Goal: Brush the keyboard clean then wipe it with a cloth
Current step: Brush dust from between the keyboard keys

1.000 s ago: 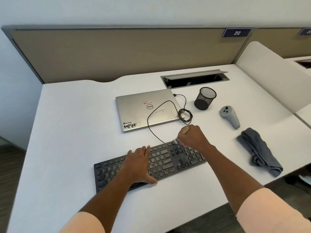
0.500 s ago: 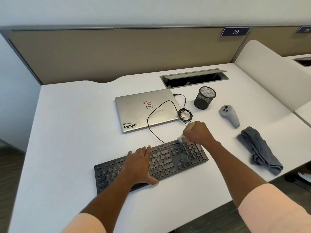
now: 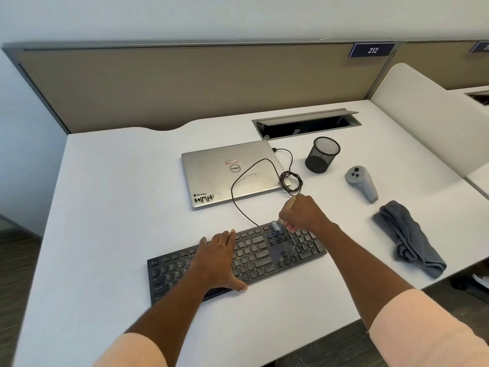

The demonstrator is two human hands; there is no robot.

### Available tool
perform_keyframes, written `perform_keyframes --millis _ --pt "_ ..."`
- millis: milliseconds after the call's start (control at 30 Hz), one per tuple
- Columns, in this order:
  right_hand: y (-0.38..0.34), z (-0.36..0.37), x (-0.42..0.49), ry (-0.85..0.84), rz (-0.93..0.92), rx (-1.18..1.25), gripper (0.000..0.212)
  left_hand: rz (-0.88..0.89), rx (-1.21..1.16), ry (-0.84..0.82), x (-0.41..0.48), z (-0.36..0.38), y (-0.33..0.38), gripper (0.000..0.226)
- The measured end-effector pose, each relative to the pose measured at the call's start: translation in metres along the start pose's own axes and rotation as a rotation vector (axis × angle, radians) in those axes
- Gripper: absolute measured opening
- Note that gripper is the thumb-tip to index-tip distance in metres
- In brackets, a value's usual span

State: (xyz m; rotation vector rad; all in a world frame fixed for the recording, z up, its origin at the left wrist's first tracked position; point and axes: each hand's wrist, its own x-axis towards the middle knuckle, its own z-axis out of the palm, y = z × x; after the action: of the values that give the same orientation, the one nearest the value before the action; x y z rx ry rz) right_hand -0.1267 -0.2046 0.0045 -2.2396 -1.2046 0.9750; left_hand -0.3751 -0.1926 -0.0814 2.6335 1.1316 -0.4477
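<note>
A black keyboard point(image 3: 264, 256) lies slanted on the white desk point(image 3: 105, 207). My left hand point(image 3: 217, 256) rests flat on its middle keys, fingers straight. My right hand point(image 3: 301, 214) grips a small wooden-handled brush point(image 3: 276, 225), whose pale bristles touch the keys at the keyboard's far edge, right of centre. A crumpled grey cloth point(image 3: 407, 239) lies on the desk to the right, apart from both hands.
A closed silver laptop point(image 3: 230, 173) sits behind the keyboard, with a black cable point(image 3: 289, 180) coiled at its right corner. A black mesh cup point(image 3: 322, 154) and a grey controller point(image 3: 361, 182) stand further right. An open cable hatch point(image 3: 307, 123) is at the back.
My right hand with the brush has shifted along the keyboard's far edge, first away, then slightly back toward the keys. My left hand has stayed in place.
</note>
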Motion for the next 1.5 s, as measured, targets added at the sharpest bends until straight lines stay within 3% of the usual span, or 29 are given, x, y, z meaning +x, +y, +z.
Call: perform_keyframes --millis 167,333,467,667,800,933,1100,1233,1400,1500 --pt "-0.003 0.0 0.0 0.068 -0.043 0.028 0.03 -0.004 -0.003 0.002 -0.001 0.0 0.0 0.143" --pt "-0.002 -0.003 -0.002 -0.019 0.002 -0.014 0.024 -0.007 -0.014 0.003 -0.001 0.0 0.0 0.143" --pt "-0.005 0.0 -0.001 0.035 -0.038 0.1 0.023 -0.014 -0.027 0.008 -0.002 -0.001 0.0 0.142" --pt "-0.009 0.006 -0.003 -0.031 -0.036 -0.035 0.027 -0.024 -0.043 0.001 -0.002 -0.001 0.001 0.142" --pt "-0.01 0.006 -0.002 -0.005 -0.084 0.006 0.022 -0.027 -0.042 -0.006 -0.002 -0.002 0.001 0.142" --pt "-0.01 0.004 -0.005 -0.065 -0.051 -0.051 0.024 -0.031 -0.049 -0.01 -0.003 -0.003 0.002 0.141" --pt "-0.001 0.0 -0.002 0.069 -0.048 0.053 0.021 -0.034 -0.049 -0.011 -0.003 -0.003 0.002 0.142" --pt "0.007 -0.004 -0.002 -0.026 -0.019 0.0 0.019 -0.038 -0.049 -0.014 -0.002 -0.002 0.002 0.142" --pt "0.01 -0.003 -0.001 0.08 -0.034 0.063 0.022 -0.033 -0.051 -0.009 -0.003 -0.002 0.003 0.141" --pt "0.011 -0.002 -0.003 0.002 0.006 0.041 0.019 -0.03 -0.049 -0.008 -0.004 -0.003 0.003 0.141"
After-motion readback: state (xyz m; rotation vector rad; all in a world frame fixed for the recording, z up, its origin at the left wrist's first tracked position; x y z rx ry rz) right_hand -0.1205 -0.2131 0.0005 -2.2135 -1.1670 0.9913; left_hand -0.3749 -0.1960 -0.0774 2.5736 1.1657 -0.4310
